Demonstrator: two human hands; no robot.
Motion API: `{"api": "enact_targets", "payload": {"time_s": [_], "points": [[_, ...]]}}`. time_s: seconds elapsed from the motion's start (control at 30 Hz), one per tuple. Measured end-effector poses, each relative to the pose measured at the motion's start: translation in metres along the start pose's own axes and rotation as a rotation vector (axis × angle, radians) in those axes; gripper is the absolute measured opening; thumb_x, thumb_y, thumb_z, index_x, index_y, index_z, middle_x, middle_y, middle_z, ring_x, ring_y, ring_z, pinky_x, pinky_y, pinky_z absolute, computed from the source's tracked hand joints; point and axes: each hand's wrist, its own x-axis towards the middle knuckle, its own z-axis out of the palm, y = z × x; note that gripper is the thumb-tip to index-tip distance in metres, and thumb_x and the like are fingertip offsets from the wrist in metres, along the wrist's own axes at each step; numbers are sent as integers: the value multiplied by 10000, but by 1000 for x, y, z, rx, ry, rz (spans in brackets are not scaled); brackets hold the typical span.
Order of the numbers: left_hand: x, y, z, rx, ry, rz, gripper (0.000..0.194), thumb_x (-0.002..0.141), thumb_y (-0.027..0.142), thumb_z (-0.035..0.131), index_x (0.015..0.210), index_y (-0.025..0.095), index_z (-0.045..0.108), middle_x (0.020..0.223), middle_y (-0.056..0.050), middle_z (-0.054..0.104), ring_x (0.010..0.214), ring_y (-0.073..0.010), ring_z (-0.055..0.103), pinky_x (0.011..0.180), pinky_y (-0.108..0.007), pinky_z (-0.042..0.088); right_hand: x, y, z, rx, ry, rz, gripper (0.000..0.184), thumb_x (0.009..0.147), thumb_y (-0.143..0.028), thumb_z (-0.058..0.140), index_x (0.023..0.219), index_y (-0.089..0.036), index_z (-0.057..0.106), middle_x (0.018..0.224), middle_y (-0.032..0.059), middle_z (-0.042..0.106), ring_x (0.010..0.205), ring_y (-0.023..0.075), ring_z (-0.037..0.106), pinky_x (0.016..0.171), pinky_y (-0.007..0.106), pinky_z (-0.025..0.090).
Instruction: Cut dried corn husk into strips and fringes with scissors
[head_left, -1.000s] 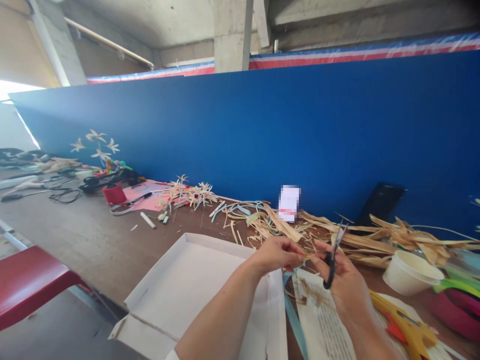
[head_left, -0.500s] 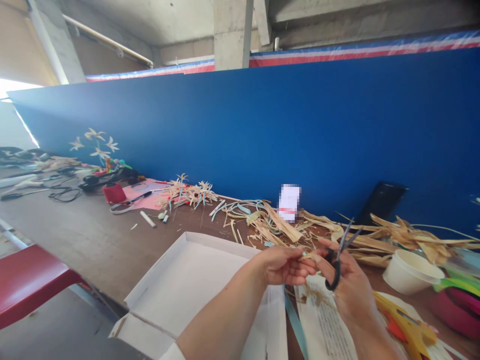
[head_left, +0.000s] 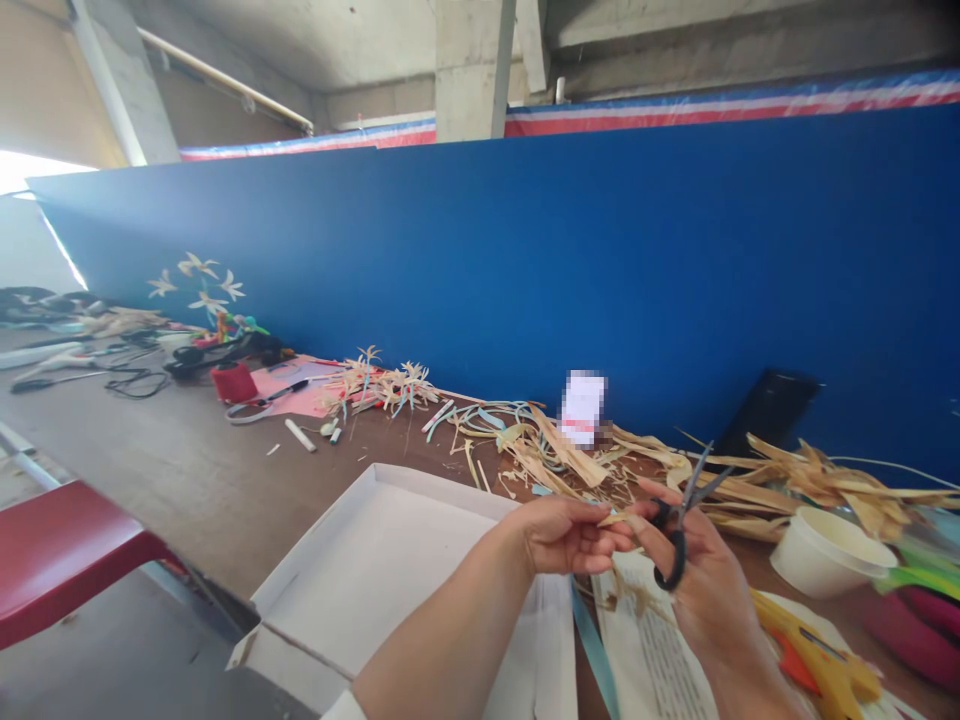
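Note:
My left hand (head_left: pixel 571 537) is closed in a pinch on a small, pale dried-husk strip (head_left: pixel 618 518). Close against it, my right hand (head_left: pixel 709 575) has its thumb and fingertips at the other end of the same strip. Black-handled scissors (head_left: pixel 679 515) hang on the fingers of my right hand, blades parted and pointing up and away from the strip. Below the hands lies a printed sheet (head_left: pixel 645 645) with dry scraps on it. A light blue strip (head_left: pixel 595 640) runs beside the sheet.
An open white cardboard box (head_left: pixel 397 560) lies at front left. Dried husks (head_left: pixel 562 450) spread along the blue partition (head_left: pixel 465 270). To the right are a cream cup (head_left: pixel 829 550) and a yellow glue gun (head_left: pixel 825 665). Husk flowers (head_left: pixel 386 385) lie farther left; a red chair (head_left: pixel 67 560) stands beside the table.
The view has shifted slightly, so the scene sits a little farther right. Both hands keep nearly the same pose, and the strip between their fingertips shows a little more plainly.

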Motion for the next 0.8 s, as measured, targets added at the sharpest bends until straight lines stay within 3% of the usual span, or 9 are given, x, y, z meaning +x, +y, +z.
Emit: {"api": "enact_targets", "payload": {"time_s": [0.2,0.37,0.5,0.67,0.8], "points": [[1,-1,-4,-90,-56,-25,267,844,174,504,1060,41,586,725,-67,649,601,-92,619,575,-191,520,-1,-2,0,-8,-14,-5,537,706,-291,704,1211,-295,523,898,-16,578,674,128,586,619,232,463],[-2,-1,-1,-65,-64,48,282,782,104,578,1056,42,602,706,-46,629,594,-70,608,574,-144,508,-2,-5,1,-18,-31,1,547,716,-285,692,1232,-290,509,902,-14,587,720,146,586,671,259,472],[-3,-3,6,78,40,200,173,774,116,597,924,46,648,753,-59,636,624,-67,612,617,-142,512,-2,-5,0,-12,10,-5,522,722,-306,686,1216,-275,520,903,-2,612,759,161,597,716,280,474],[1,-6,11,248,194,371,174,727,168,665,863,60,656,785,-80,657,666,-90,628,650,-175,516,0,-1,-3,-52,97,12,507,712,-331,693,1194,-282,545,918,5,638,775,157,593,734,275,470],[3,-7,11,323,232,409,235,678,256,712,805,66,655,759,-88,662,640,-104,627,623,-202,515,2,2,-3,-60,43,31,561,683,-295,719,1212,-295,533,932,0,643,795,162,599,743,272,472]]}}
